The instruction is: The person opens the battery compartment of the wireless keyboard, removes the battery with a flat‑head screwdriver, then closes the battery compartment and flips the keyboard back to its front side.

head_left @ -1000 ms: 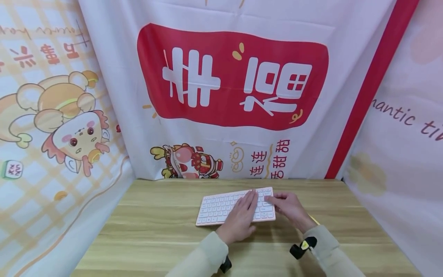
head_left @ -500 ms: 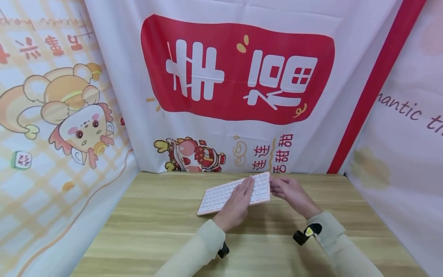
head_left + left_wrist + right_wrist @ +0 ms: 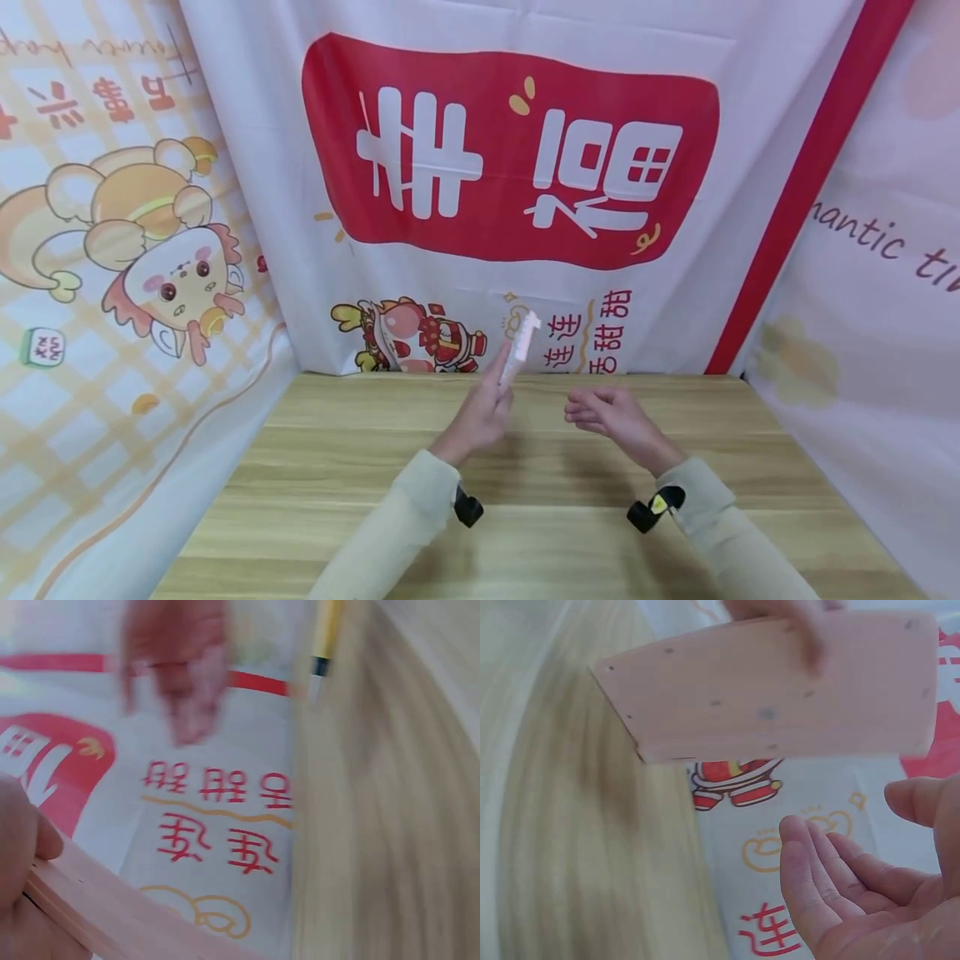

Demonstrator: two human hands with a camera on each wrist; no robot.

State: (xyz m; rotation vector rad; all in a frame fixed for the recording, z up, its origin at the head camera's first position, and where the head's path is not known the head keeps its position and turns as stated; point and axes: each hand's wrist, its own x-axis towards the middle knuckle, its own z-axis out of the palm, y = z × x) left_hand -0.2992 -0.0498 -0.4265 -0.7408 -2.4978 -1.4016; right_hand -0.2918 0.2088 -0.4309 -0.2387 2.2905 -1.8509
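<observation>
My left hand (image 3: 478,417) grips a keyboard (image 3: 517,354) that stands on edge, above the table. In the left wrist view my thumb lies on one face of the keyboard and the other fingers on the opposite side. The right wrist view faces its pale pink underside (image 3: 705,705), dotted with small dark spots; the keys are turned away from that view. To the right of the keyboard and apart from it, my right hand (image 3: 618,421) holds nothing. Its fingers extend toward the left, with the thumb spread from them in the right wrist view.
A wood-grain table (image 3: 540,542) stretches beneath both hands. A printed cloth (image 3: 660,325) with red lettering hangs at its back edge, and cloth walls flank both sides. A slim yellow pen-like stick (image 3: 328,630) with a dark band shows in the left wrist view.
The keyboard has come up off the table and swung from lying keys-up to standing on edge in my left hand. My right hand has come away from its right end.
</observation>
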